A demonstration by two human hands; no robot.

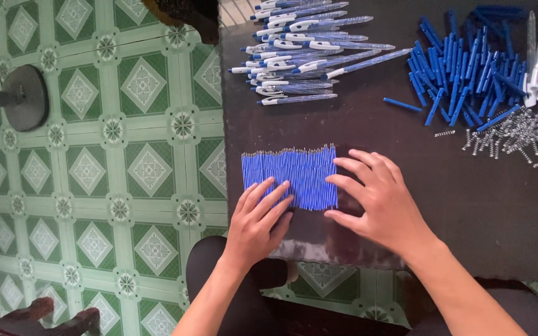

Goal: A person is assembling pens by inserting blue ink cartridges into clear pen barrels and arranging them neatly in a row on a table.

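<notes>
Left hand [258,219], right hand [378,200], flat on thin blue refills [289,172]

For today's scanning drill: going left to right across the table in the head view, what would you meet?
Left hand → flat row of blue refills → right hand → pile of blue pen parts → heap of small springs.

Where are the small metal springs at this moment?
In the head view, the metal springs lie in a loose heap at the table's far right, just below the pile of blue pen parts, beyond the right hand.
</notes>
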